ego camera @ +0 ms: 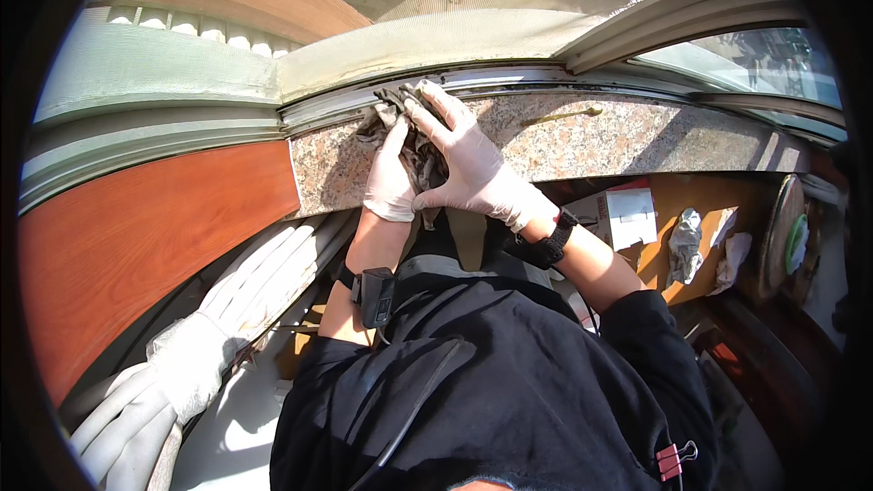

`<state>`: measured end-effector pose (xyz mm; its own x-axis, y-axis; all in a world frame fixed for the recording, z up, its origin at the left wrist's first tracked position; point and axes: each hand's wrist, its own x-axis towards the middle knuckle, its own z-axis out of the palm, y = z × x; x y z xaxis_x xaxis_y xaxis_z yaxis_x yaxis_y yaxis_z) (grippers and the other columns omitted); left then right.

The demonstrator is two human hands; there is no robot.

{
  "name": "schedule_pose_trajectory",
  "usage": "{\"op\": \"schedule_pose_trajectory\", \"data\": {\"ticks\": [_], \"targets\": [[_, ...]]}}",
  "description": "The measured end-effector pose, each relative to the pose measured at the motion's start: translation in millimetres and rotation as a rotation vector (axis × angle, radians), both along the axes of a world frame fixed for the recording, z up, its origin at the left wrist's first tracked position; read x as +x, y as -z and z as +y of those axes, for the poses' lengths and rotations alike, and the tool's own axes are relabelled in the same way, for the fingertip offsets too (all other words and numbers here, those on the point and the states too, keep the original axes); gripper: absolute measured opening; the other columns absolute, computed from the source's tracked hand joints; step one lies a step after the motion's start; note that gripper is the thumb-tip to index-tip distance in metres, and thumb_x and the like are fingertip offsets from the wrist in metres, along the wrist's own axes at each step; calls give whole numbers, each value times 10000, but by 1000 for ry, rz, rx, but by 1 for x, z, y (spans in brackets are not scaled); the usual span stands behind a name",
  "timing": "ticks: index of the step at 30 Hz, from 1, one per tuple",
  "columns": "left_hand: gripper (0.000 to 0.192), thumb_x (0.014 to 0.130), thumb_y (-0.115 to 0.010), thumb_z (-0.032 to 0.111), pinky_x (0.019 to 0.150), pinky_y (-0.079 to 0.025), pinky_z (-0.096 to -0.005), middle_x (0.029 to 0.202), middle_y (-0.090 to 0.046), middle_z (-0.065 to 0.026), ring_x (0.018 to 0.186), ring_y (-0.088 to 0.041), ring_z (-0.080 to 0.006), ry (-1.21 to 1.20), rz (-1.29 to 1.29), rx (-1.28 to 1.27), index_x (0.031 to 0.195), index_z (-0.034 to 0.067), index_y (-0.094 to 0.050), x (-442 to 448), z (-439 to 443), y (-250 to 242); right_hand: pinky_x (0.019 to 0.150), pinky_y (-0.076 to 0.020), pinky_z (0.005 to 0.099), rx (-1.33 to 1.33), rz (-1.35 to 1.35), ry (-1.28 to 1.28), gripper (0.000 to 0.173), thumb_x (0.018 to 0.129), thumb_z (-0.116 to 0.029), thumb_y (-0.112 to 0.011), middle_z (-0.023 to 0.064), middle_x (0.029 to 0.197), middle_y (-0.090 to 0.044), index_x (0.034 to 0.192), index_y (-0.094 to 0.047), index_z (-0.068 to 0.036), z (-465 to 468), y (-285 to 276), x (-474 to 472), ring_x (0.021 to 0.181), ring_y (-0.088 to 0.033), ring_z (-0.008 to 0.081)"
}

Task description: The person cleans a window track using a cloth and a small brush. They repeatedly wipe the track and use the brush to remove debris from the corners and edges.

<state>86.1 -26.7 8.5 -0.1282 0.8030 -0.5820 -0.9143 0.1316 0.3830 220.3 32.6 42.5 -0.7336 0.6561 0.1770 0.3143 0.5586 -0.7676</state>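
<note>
Both of my hands wear thin, pale disposable gloves and are close together over the granite windowsill (pixel 545 143). Between them is a crumpled, dirty grey cloth (pixel 428 157), partly hidden by the fingers. My left hand (pixel 390 185) holds its near-left side. My right hand (pixel 472 160) grips it from the right, fingers reaching over its far end and thumb low near the left wrist. The bundle's far end lies beside the metal sliding-window track (pixel 505 80). A thin brass-coloured tool (pixel 563 116) rests on the sill to the right.
An insect screen (pixel 443 34) stands beyond the track, with a window sash (pixel 682 7) at right. A red-brown wood panel (pixel 164 198) borders the sill at left. Below are a tied white curtain (pixel 191 361), a white box (pixel 629 217) and a crumpled grey rag (pixel 685 245).
</note>
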Motion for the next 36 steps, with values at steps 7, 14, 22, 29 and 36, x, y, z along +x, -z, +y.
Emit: {"op": "schedule_pose_trajectory", "data": {"ticks": [7, 14, 22, 29, 36], "targets": [[587, 1077, -378, 461, 1178, -322, -413, 1487, -441, -141, 1339, -457, -278, 195, -433, 261, 1493, 46, -367, 37, 16, -18, 1025, -484, 356, -314, -24, 240, 567, 699, -83, -735, 166, 1262, -632, 1253, -619, -36, 32, -10, 59, 1194, -608, 316], [619, 1062, -459, 367, 1070, -448, -446, 1482, -419, -216, 1332, -476, -389, 396, 72, 233, 1483, -69, -329, 56, 31, 5, 852, -547, 429, 243, -390, 421, 323, 746, -134, -674, 213, 1043, -677, 1040, -686, 1, 95, -33, 105, 945, -658, 404], [469, 1047, -322, 153, 1103, -413, -454, 1440, -456, -296, 1313, -486, -415, 188, 238, 115, 1437, -107, -331, -28, -17, 33, 676, -568, 421, 222, -723, 218, 186, 729, -164, -623, 206, 749, -693, 766, -731, -16, 101, 22, 7, 726, -698, 373], [494, 1047, -446, 281, 953, -488, -355, 1272, -558, -192, 1111, -591, -273, -147, 298, -72, 1362, -100, -456, -83, -47, 25, 684, -556, 440, 133, -536, -104, 214, 685, -165, -643, 199, 786, -705, 802, -735, -11, 47, 4, -130, 756, -701, 369], [453, 1036, -458, 279, 970, -490, -385, 1294, -601, -212, 1048, -630, -288, -223, 523, -125, 1332, -59, -518, -116, -82, 17, 697, -557, 436, 186, -488, -176, 224, 676, -108, -642, 159, 811, -710, 859, -745, -29, 37, 11, -155, 771, -698, 360]]}}
